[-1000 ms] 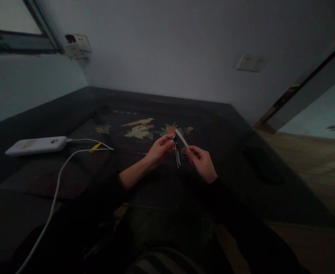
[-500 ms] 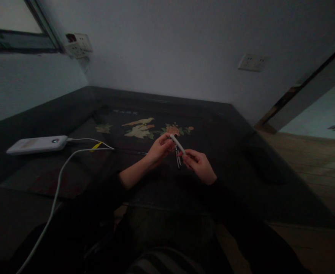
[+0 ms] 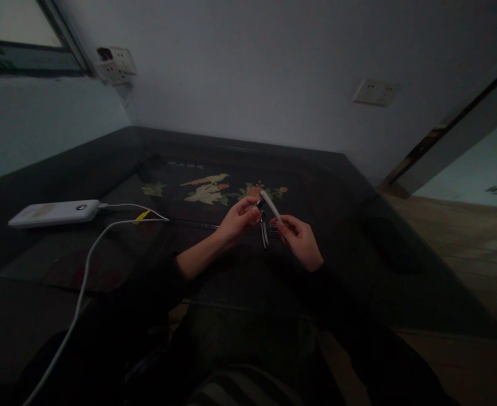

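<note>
Both hands meet over the middle of a dark table [image 3: 341, 186]. My right hand [image 3: 299, 241] grips a slim white stick-like tool [image 3: 270, 205] that points up and to the left. My left hand [image 3: 238, 219] pinches a small dark piece [image 3: 260, 204] right beside the white tool's upper end. Thin pale metal prongs [image 3: 264, 233] hang down between the two hands; the dim light hides which hand holds them. Black sleeves cover both forearms.
A white power bank [image 3: 53, 213] lies at the left of the table, with a white cable [image 3: 88, 259] running toward me and a yellow tag [image 3: 142, 216] on it. An inlaid bird-and-flower picture [image 3: 208, 192] lies behind the hands. Wall sockets [image 3: 375, 91] are above; wooden floor [image 3: 463, 237] lies to the right.
The white tool dipped lower and to the left half a second ago, then rose back up to the right with my right hand. My left hand stayed nearly still.
</note>
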The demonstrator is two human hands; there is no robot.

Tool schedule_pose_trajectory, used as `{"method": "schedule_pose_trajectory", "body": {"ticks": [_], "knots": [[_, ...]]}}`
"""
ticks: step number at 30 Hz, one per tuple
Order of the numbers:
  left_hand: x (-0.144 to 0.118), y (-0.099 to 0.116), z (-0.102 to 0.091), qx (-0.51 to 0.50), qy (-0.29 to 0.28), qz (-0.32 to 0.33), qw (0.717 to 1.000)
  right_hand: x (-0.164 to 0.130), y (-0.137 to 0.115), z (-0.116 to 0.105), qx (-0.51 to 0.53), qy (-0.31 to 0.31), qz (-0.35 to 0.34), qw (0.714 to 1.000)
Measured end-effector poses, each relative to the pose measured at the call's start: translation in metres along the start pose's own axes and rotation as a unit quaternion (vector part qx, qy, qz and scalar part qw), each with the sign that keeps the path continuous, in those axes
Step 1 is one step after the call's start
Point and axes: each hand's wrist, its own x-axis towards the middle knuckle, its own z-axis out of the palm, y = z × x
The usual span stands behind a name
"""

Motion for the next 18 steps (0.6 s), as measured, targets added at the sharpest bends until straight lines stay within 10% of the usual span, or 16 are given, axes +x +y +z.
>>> {"method": "schedule_pose_trajectory", "body": {"ticks": [18], "knots": [[0.0022, -0.0004, -0.0004, -0.019, 0.014, -0.003, 1.000, -0.0055, -0.0019, 0.0015, 0.064, -0.108, 0.015, 0.992]]}}
